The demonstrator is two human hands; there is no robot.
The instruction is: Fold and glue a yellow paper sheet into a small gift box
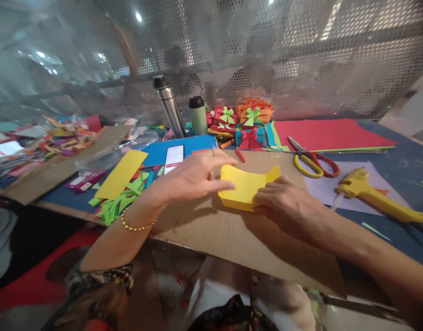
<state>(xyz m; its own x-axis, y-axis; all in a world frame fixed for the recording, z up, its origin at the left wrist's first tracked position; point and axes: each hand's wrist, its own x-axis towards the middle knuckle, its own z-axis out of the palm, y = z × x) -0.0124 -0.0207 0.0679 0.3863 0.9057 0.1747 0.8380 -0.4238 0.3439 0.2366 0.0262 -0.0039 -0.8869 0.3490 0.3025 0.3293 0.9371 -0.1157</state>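
Note:
A yellow paper piece (244,186) with folded-up edges is held above the brown cardboard (232,230). My right hand (283,197) grips its right side, fingers wrapped round the near right corner. At its left edge is my left hand (200,174), thumb and fingers apart, the thumb tip at the yellow paper's left side. A gold beaded bracelet (137,226) circles my left wrist.
Scissors (313,163) and a yellow glue gun (376,193) lie on the right. Behind are red sheets (335,133), small bow-topped paper baskets (250,119), a green cup (198,117) and a steel bottle (172,110). A phone (174,158) and green strips (118,202) are left.

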